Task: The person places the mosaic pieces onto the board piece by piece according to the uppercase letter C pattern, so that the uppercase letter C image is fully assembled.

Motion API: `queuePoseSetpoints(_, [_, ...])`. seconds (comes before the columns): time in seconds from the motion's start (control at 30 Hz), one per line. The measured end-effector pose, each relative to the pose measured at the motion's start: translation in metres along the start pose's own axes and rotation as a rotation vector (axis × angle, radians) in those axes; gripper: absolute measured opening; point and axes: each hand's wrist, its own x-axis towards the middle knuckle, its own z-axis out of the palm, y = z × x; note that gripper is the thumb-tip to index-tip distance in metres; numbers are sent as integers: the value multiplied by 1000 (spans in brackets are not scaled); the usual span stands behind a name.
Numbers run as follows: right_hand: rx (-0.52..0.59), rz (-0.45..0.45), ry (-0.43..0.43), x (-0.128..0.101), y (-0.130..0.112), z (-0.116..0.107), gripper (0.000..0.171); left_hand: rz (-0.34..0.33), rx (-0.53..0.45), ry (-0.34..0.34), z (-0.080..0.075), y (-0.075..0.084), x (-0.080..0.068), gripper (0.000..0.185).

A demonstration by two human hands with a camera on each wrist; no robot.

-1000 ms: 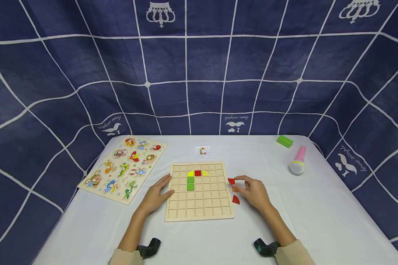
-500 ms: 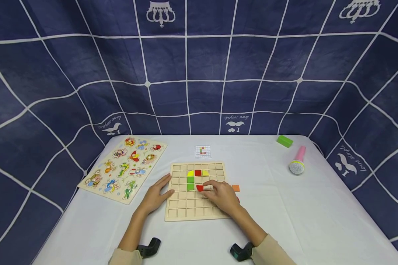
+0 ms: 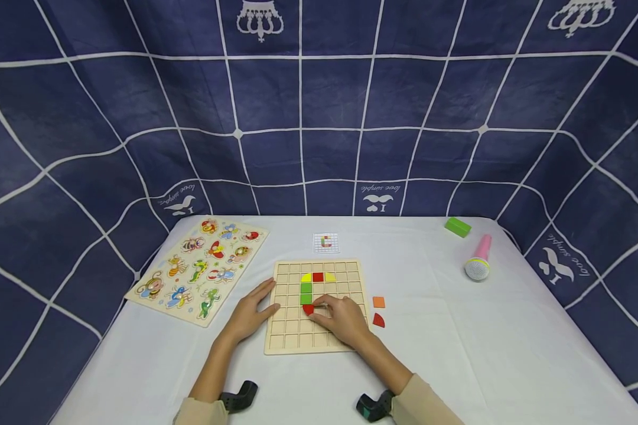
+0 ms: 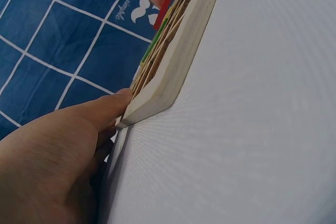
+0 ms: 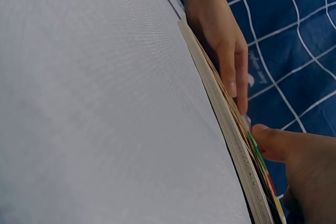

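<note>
On the wooden grid board (image 3: 292,341), the right hand (image 3: 342,321) is pinching a red quarter-circle piece (image 3: 308,309) between thumb and forefinger, holding it over the left part of the grid, just on the near side of two green squares (image 3: 306,294); whether the piece is touching the board, I cannot tell. The left hand (image 3: 246,317) is resting at the board's left edge, fingers reaching out along it and thumb spreading away from them onto the near part of that edge. Toward the board's far side, a red square (image 3: 318,277) is sitting between a left yellow piece (image 3: 306,278) and a right yellow piece (image 3: 330,277). Just right of the board, an orange square (image 3: 378,302) and another red quarter-circle (image 3: 378,320) are lying. A small pattern card (image 3: 326,243) is lying just beyond the board, an insect puzzle (image 3: 199,271) to its left, and a pink microphone (image 3: 479,258) well to its right.
</note>
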Motion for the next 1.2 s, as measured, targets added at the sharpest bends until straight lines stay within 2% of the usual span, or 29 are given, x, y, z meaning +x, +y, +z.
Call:
queuePoseSetpoints(0.5, [1,-7,-14,0,1,6,33,3,8,2,0,-1,-1,62])
queuePoseSetpoints(1.2, [16,-21,-5,-1,2,4,32,3,-2,0,0,0,-1,61])
